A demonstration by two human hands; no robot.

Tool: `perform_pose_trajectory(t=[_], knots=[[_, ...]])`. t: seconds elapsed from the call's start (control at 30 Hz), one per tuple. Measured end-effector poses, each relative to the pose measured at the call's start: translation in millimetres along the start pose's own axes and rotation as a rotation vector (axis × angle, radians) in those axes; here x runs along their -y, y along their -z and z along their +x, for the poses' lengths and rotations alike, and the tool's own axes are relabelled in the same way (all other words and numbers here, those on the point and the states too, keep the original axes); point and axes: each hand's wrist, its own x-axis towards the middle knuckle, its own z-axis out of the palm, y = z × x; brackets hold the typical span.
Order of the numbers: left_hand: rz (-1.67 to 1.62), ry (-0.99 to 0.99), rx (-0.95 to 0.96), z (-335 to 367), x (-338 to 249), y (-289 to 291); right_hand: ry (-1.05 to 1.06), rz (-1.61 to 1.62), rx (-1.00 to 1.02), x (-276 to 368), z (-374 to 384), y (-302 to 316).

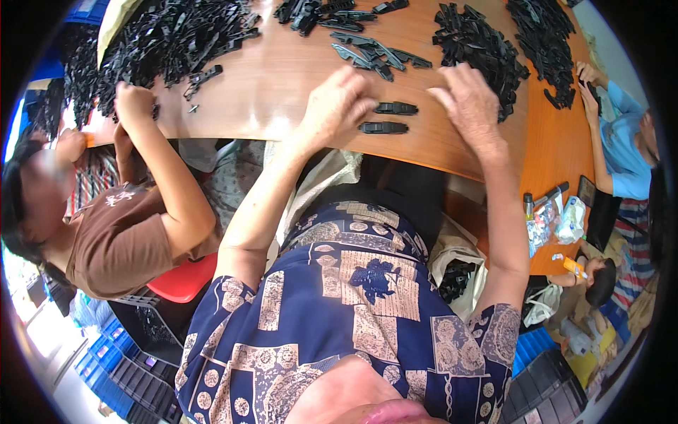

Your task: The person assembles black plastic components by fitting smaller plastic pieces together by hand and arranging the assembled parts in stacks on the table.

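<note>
My left hand (342, 106) is over the table, fingers loosely bent and slightly blurred, with nothing visible in it. Its thumb side is beside the end of a black plastic part (397, 108); whether they touch I cannot tell. A second, similar black plastic part (383, 128) lies parallel to it, closer to the table's near edge. To the right, my right hand (467, 102) is open, thumb apart from the bent fingers, at the left side of a heap of black parts (474, 42). Several longer, greyish-black pieces (374, 53) lie loosely beyond both hands.
More black parts (176, 42) are heaped at the far left of the wooden table (247, 106), others (540, 42) at the far right. A person in brown (134, 233) works at left, another in light blue (625, 141) at right. An open sack (459, 275) stands below the table edge.
</note>
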Motion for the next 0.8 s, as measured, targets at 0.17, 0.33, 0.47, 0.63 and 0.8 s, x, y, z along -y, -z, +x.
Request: perform_pose_trajectory(t=[0.17,0.33,0.47,0.63,0.8], knots=[[0.26,0.028,-0.198,25.4,40.5,6.4,0.031,-0.311,0.106,-33.5,-5.8,-24.7],[0.274,-0.013,-0.001,31.6,41.5,11.7,0.093,-0.267,0.057,-22.3,-8.9,-24.8],[0.109,-0.122,0.095,26.8,24.4,-5.2,-0.112,0.387,0.085,-6.1,-19.6,-26.2],[0.012,-0.124,0.15,59.2,16.9,-25.2,-0.485,0.859,0.306,-0.2,-17.0,-17.2],[0.007,-0.128,0.35,64.1,7.3,-26.7,-0.652,0.967,0.237,-4.3,-22.8,-26.3]])
